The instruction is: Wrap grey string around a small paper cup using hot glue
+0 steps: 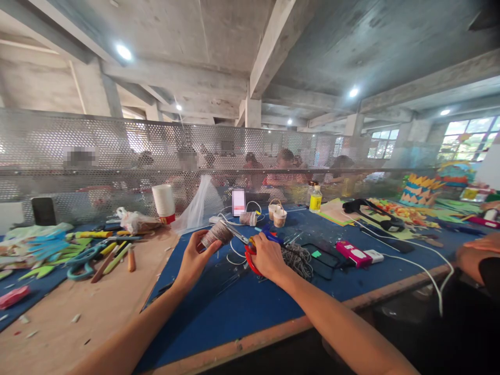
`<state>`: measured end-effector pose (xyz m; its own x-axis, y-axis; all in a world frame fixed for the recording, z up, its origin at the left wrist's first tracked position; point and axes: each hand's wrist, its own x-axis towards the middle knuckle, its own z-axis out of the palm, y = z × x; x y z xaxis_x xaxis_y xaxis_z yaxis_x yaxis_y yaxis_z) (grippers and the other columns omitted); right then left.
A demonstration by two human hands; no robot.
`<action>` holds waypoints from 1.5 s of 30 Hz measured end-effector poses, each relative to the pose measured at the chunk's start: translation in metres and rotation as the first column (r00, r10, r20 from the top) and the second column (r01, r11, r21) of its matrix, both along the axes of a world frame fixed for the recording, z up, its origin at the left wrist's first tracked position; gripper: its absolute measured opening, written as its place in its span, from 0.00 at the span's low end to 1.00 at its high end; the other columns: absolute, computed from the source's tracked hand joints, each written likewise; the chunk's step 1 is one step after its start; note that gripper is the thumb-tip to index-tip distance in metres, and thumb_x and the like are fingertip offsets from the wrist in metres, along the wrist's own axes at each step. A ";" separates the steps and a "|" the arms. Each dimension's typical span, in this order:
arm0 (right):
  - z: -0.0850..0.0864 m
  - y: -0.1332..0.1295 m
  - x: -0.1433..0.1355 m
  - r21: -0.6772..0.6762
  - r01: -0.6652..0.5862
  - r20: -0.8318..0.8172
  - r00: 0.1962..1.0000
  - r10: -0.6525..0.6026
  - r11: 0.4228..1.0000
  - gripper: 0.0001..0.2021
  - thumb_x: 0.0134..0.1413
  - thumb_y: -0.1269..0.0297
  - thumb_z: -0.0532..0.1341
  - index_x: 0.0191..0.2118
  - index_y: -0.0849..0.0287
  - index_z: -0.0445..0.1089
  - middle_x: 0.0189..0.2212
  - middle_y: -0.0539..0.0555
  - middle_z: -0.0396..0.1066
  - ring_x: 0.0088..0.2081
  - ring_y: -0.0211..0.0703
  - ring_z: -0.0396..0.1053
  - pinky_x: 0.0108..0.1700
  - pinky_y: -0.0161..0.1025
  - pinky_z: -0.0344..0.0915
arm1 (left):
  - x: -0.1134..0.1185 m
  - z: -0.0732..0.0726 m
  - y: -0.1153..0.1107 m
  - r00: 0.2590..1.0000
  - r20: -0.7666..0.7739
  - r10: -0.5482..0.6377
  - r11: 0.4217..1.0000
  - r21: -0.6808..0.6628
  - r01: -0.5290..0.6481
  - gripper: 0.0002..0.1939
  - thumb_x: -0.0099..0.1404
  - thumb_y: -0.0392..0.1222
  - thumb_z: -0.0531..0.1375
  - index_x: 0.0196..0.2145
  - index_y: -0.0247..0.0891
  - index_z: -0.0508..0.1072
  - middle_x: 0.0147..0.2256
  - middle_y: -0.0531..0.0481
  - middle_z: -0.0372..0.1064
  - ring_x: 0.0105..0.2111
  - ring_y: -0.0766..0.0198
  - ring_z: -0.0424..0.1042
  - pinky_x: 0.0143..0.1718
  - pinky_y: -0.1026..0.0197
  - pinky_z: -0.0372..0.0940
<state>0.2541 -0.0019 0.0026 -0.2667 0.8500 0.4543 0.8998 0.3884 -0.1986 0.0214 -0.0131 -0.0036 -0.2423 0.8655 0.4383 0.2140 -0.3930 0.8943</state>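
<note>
My left hand (192, 263) is closed around a small cup wrapped in grey cord (216, 236), held tilted above the blue table mat (203, 312). My right hand (269, 256) grips a pair of scissors with red handles (250, 262). Their metal blades (235, 232) reach left to the cup's near edge; whether they touch the cord I cannot tell. Just behind lies another cord-wrapped piece (248, 218). Beside my right hand is a tangled heap of grey cord (297, 260).
Two little cups (279, 217), a phone (238, 202) and a yellow-labelled bottle (315, 200) stand behind. At left are stacked paper cups (163, 200) and teal scissors (84, 260). A magenta box (353, 253) and white cable (425, 268) lie right, near another person's arm (478, 255).
</note>
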 end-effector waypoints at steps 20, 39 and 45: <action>-0.003 0.006 0.000 -0.106 -0.046 -0.202 0.979 0.024 0.993 0.08 0.67 0.59 0.62 0.39 0.57 0.75 0.40 0.53 0.78 0.39 0.44 0.77 0.41 0.36 0.65 | -0.001 -0.007 0.003 0.997 -0.073 -0.006 0.999 0.053 0.010 0.32 0.55 0.58 0.72 0.52 0.42 0.70 0.49 0.45 0.76 0.45 0.50 0.80 0.46 0.51 0.74; -0.006 0.019 -0.003 -0.097 -0.644 -0.917 0.354 0.184 0.758 0.21 0.53 0.43 0.68 0.35 0.58 0.71 0.20 0.44 0.68 0.21 0.35 0.65 0.26 0.32 0.63 | 0.006 -0.016 -0.001 0.905 -0.423 -0.050 0.964 0.216 0.154 0.26 0.58 0.49 0.72 0.53 0.45 0.74 0.51 0.42 0.74 0.51 0.48 0.76 0.51 0.46 0.74; -0.005 0.021 -0.001 -0.098 -0.680 -0.929 0.324 0.177 0.727 0.20 0.51 0.46 0.70 0.35 0.58 0.71 0.20 0.44 0.68 0.22 0.35 0.65 0.26 0.31 0.63 | 0.005 -0.019 0.002 0.907 -0.419 -0.039 0.965 0.220 0.143 0.27 0.58 0.49 0.72 0.53 0.45 0.73 0.50 0.44 0.75 0.50 0.48 0.76 0.51 0.46 0.74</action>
